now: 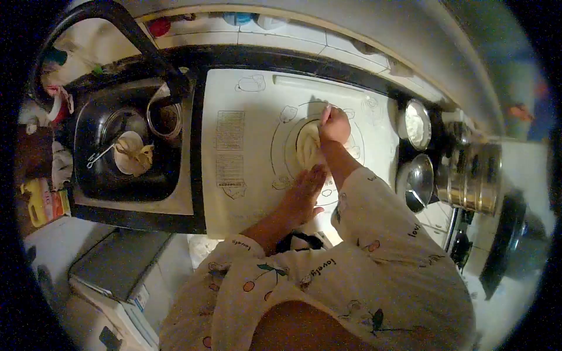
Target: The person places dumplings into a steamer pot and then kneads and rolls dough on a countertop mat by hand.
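Observation:
A pale lump of dough [307, 146] lies folded on a white printed mat [246, 205], inside the mat's drawn circles. My right hand [336, 125] is closed over the far right edge of the dough, its thumb on top. At the dough's near edge rests my left hand [305, 188], touching it with the fingers stretched out and the thumb apart. The hands hide part of the dough.
A long pale bar [316, 85] lies along the mat's far edge. On the right stand a bowl of white powder [417, 124], a metal bowl [417, 178] and a tall metal pot [477, 178]. Left is a black sink [88, 181] holding dishes, under a black faucet [132, 29].

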Action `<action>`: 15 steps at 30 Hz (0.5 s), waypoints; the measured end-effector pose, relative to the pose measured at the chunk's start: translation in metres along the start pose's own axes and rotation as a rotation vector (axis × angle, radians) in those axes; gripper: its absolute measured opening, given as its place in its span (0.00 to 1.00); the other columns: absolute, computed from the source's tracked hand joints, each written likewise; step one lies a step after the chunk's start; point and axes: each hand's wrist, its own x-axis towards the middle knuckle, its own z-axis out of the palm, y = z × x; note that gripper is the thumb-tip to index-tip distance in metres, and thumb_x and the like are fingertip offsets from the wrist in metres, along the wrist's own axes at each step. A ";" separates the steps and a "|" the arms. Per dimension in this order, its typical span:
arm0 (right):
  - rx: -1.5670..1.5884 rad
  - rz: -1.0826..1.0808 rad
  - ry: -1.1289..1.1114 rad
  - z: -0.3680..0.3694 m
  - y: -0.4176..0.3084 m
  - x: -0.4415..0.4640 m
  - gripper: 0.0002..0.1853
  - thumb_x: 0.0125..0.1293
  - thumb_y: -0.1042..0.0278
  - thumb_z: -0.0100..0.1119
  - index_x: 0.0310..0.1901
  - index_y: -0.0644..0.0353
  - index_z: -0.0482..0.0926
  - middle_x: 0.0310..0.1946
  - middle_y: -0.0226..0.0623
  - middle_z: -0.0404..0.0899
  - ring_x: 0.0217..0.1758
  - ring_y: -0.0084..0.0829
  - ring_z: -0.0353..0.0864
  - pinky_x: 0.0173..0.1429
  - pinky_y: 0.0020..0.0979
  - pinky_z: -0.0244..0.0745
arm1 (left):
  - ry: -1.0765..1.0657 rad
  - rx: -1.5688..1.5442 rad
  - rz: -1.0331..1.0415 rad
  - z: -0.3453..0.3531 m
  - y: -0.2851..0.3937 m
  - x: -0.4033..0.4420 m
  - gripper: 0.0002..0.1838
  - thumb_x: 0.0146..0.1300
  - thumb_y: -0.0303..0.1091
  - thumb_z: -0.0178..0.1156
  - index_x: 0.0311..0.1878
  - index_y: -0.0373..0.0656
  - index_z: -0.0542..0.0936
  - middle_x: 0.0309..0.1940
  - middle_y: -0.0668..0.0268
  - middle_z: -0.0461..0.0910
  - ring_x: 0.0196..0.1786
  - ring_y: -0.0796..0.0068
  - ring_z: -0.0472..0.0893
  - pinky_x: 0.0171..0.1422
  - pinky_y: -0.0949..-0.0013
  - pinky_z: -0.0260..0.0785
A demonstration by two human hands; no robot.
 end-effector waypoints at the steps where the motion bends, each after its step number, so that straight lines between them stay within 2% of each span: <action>1: -0.007 0.046 -0.056 -0.003 -0.002 0.001 0.21 0.68 0.49 0.45 0.29 0.58 0.79 0.28 0.47 0.79 0.34 0.51 0.78 0.38 0.47 0.72 | -0.020 0.015 -0.001 -0.001 0.002 0.001 0.52 0.53 0.48 0.65 0.71 0.30 0.48 0.74 0.47 0.43 0.76 0.52 0.43 0.78 0.53 0.37; 2: -0.016 0.100 -0.123 -0.006 -0.004 -0.001 0.21 0.68 0.48 0.46 0.31 0.57 0.81 0.28 0.47 0.80 0.33 0.51 0.78 0.38 0.47 0.72 | -0.045 0.032 -0.004 -0.001 0.003 0.001 0.51 0.54 0.48 0.64 0.72 0.30 0.48 0.74 0.47 0.43 0.77 0.52 0.42 0.78 0.53 0.37; 5: 0.049 0.052 -0.294 -0.052 -0.019 -0.024 0.21 0.66 0.48 0.49 0.28 0.57 0.81 0.25 0.45 0.79 0.30 0.50 0.78 0.36 0.46 0.72 | -0.092 0.094 -0.008 0.001 0.000 0.000 0.50 0.56 0.50 0.62 0.71 0.30 0.48 0.74 0.47 0.43 0.77 0.52 0.41 0.78 0.53 0.36; 7: 0.249 0.064 -0.304 -0.107 -0.036 -0.050 0.22 0.62 0.46 0.54 0.23 0.58 0.79 0.23 0.43 0.79 0.28 0.47 0.79 0.36 0.44 0.73 | -0.106 0.129 -0.013 0.018 -0.001 -0.003 0.49 0.57 0.52 0.60 0.71 0.29 0.49 0.74 0.48 0.42 0.77 0.53 0.41 0.78 0.53 0.35; 8: 0.127 0.021 -0.352 -0.114 -0.036 -0.070 0.20 0.60 0.49 0.57 0.22 0.58 0.78 0.22 0.42 0.78 0.26 0.46 0.78 0.34 0.43 0.72 | -0.160 0.159 -0.066 0.020 0.003 -0.005 0.46 0.57 0.52 0.60 0.70 0.31 0.55 0.73 0.48 0.49 0.76 0.52 0.46 0.77 0.51 0.37; 9: 0.004 -0.023 -0.398 -0.118 -0.037 -0.087 0.18 0.57 0.52 0.59 0.21 0.58 0.78 0.20 0.41 0.77 0.24 0.45 0.77 0.32 0.43 0.71 | -0.212 0.006 -0.108 0.026 0.001 -0.008 0.46 0.56 0.53 0.61 0.69 0.32 0.57 0.72 0.48 0.52 0.75 0.51 0.49 0.77 0.50 0.38; 11: -0.018 -0.160 -0.377 -0.113 -0.030 -0.116 0.14 0.54 0.56 0.60 0.20 0.57 0.77 0.19 0.42 0.75 0.24 0.46 0.75 0.31 0.44 0.69 | -0.307 -0.305 -0.203 0.045 -0.012 -0.012 0.44 0.55 0.54 0.61 0.68 0.34 0.60 0.69 0.47 0.58 0.73 0.48 0.53 0.77 0.49 0.39; 12: -0.024 -0.234 -0.369 -0.108 -0.029 -0.121 0.13 0.52 0.58 0.60 0.20 0.57 0.77 0.18 0.42 0.75 0.24 0.46 0.75 0.30 0.45 0.68 | -0.290 -0.289 -0.200 0.049 -0.015 -0.012 0.44 0.54 0.54 0.62 0.67 0.34 0.61 0.68 0.47 0.60 0.72 0.47 0.54 0.76 0.48 0.40; 15: 0.000 -0.281 -0.310 -0.085 -0.027 -0.110 0.08 0.49 0.61 0.59 0.22 0.56 0.77 0.20 0.42 0.73 0.27 0.48 0.73 0.31 0.47 0.64 | -0.164 -0.162 -0.174 0.058 -0.023 -0.013 0.44 0.52 0.56 0.63 0.66 0.36 0.63 0.66 0.46 0.63 0.71 0.46 0.56 0.75 0.47 0.42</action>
